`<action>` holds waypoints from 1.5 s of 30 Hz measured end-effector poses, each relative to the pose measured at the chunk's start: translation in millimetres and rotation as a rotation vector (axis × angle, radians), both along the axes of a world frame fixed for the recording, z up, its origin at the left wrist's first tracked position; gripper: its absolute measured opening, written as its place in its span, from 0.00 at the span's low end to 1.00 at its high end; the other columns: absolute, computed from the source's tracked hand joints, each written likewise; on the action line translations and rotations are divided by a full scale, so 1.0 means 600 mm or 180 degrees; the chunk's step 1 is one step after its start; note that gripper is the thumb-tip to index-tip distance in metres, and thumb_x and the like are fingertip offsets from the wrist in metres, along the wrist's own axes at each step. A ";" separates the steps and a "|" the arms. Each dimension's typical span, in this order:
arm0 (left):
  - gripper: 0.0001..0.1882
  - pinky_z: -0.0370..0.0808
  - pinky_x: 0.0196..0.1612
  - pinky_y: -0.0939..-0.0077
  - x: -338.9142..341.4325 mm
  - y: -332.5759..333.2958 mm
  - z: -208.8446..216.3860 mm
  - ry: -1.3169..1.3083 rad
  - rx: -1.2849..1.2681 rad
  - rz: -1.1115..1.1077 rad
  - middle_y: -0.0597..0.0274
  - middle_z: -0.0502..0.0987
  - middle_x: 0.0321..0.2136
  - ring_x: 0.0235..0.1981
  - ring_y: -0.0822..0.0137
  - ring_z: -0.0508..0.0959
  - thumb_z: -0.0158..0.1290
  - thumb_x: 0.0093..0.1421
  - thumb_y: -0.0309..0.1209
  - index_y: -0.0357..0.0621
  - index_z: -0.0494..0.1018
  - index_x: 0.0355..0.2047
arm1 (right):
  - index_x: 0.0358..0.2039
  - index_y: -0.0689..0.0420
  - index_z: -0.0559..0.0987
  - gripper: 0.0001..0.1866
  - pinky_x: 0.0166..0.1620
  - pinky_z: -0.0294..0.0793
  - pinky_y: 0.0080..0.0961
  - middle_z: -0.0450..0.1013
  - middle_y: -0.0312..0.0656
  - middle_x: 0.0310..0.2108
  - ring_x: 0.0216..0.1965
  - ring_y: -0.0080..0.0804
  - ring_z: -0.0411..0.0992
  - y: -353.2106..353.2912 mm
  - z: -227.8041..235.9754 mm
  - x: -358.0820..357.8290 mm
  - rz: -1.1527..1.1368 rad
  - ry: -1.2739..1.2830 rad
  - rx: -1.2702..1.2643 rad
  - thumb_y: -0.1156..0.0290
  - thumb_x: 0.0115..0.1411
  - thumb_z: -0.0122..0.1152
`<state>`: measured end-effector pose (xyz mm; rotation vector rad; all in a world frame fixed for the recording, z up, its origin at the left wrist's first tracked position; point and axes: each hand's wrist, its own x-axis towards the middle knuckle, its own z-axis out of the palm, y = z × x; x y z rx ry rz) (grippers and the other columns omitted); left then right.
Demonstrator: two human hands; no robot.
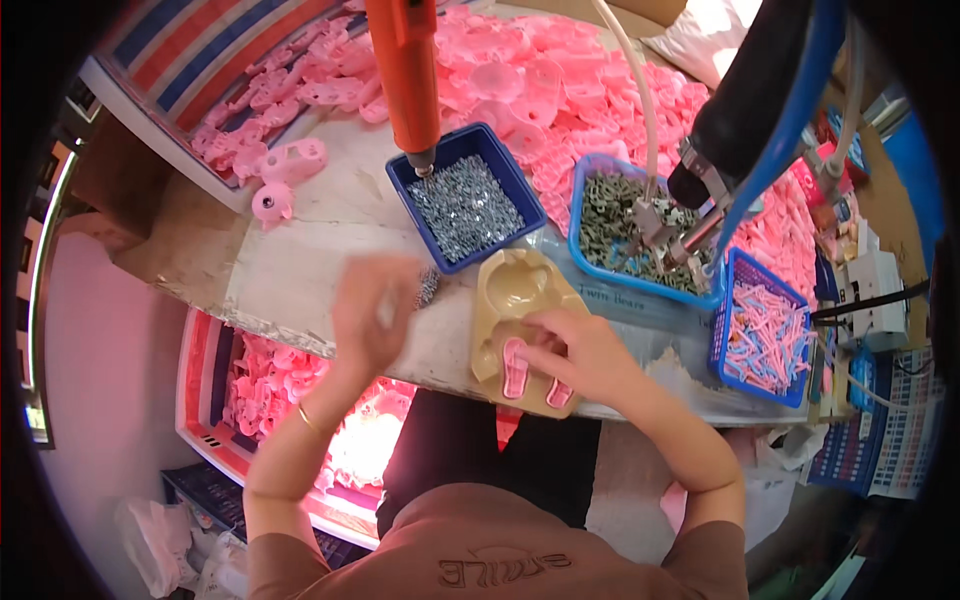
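Note:
A tan moulded holder (515,290) with rounded hollows lies at the table's front edge. Two narrow pink plastic parts (515,372) sit in its lower hollows. My right hand (585,350) rests over the holder, fingers curled together, fingertips by the left pink part; whatever they pinch is hidden. To the left of the holder my left hand (372,310) is raised above the table and smeared by motion, its fingers unclear. A small pile of metal screws (428,288) lies beside it. An orange-red power screwdriver (405,80) hangs with its tip over a navy tray (400,190) of screws.
Pink plastic shells (520,75) heap across the table's back. To the right stand a light-blue tray (578,235) of small dark greenish parts and a blue basket (722,335) of pink and blue sticks. A black tool with hoses (745,90) overhangs them. A striped bag (200,400) of pink parts is below left.

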<state>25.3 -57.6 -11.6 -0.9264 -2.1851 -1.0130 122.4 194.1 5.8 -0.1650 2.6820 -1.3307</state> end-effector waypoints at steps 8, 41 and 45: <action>0.15 0.70 0.54 0.59 -0.425 0.030 -0.011 -0.0089 -0.0956 0.0285 0.48 0.77 0.45 0.50 0.52 0.75 0.51 0.65 0.35 0.40 0.74 0.47 | 0.43 0.55 0.79 0.12 0.33 0.76 0.30 0.77 0.44 0.30 0.29 0.37 0.78 0.005 -0.017 0.004 0.0250 0.0372 0.0307 0.65 0.60 0.64; 0.31 0.74 0.42 0.71 0.106 0.044 0.028 0.0488 -0.1820 -0.1574 0.67 0.68 0.34 0.37 0.68 0.71 0.54 0.49 0.30 0.46 0.71 0.57 | 0.40 0.61 0.79 0.06 0.28 0.71 0.15 0.74 0.36 0.26 0.24 0.19 0.72 0.039 0.029 0.024 -0.0917 0.0332 -0.1877 0.76 0.64 0.58; 0.29 0.74 0.42 0.72 0.122 0.111 -0.010 0.0338 -0.1747 -0.1482 0.62 0.70 0.39 0.41 0.65 0.72 0.53 0.51 0.30 0.42 0.70 0.56 | 0.41 0.61 0.79 0.07 0.31 0.72 0.15 0.75 0.34 0.28 0.28 0.17 0.73 0.052 0.027 0.051 -0.1187 0.0356 -0.1620 0.74 0.64 0.59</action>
